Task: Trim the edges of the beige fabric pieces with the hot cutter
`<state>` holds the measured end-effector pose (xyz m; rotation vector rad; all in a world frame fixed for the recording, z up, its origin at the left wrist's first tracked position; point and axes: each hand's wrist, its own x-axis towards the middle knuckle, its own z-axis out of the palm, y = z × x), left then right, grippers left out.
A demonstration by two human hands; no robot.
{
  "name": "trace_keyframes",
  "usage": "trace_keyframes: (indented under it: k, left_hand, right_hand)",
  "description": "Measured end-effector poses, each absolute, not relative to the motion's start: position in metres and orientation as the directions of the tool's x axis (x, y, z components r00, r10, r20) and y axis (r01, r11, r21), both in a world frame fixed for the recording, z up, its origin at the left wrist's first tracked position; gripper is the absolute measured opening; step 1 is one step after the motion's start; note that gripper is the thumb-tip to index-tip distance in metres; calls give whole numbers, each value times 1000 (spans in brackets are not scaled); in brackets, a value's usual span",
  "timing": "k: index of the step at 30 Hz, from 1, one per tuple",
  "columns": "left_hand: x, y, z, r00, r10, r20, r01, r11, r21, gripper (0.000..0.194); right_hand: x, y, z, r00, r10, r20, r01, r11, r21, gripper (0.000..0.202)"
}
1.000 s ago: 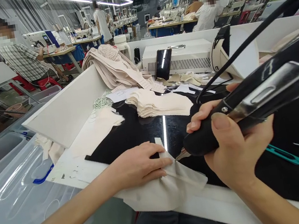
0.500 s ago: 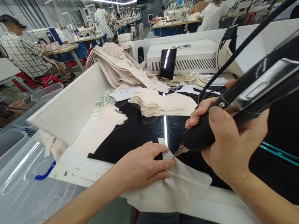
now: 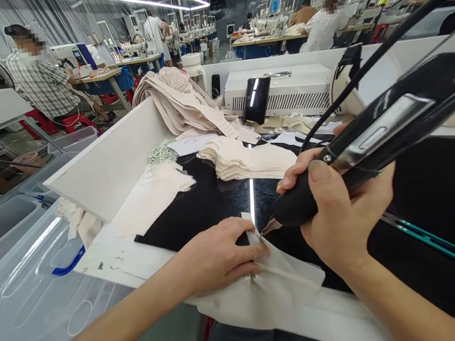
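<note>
My right hand (image 3: 347, 215) is wrapped round a black corded hand tool (image 3: 295, 204) with a silver lever along its top. The tool's narrow metal tip (image 3: 270, 226) points left and down, at the edge of a thin off-white piece of fabric (image 3: 290, 267). Whether the tip touches the fabric I cannot tell. My left hand (image 3: 219, 255) lies on that fabric with thumb and forefinger spread, pressing it near the table's front edge. The cloth puckers under the fingertips, and a narrow end of it sticks up past the thumb.
A stack of cream fabric pieces (image 3: 247, 159) lies beyond my hands on the black work surface (image 3: 174, 213). Teal thread snips (image 3: 432, 239) lie at the right. Behind are a phone (image 3: 257, 99) and a white vented box (image 3: 304, 86). A white board (image 3: 110, 166) stands left.
The tool and my right hand have shifted slightly left. My left hand stays on the fabric, nearly unmoved. The view has tilted a little.
</note>
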<state>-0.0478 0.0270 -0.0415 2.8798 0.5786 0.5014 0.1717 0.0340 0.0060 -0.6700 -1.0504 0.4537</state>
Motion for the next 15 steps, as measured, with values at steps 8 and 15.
trace_keyframes:
  k: [8,15]
  left_hand:
    - [-49,29,-43,873,372,316,329,-926,183,37]
    - [-52,28,-37,849,450,276,381,-885,269,33]
  right_hand:
    - [169,39,3,448,631,633,-60,728,-683,49]
    - [165,44,0,437,610,660,-40,747,-664,38]
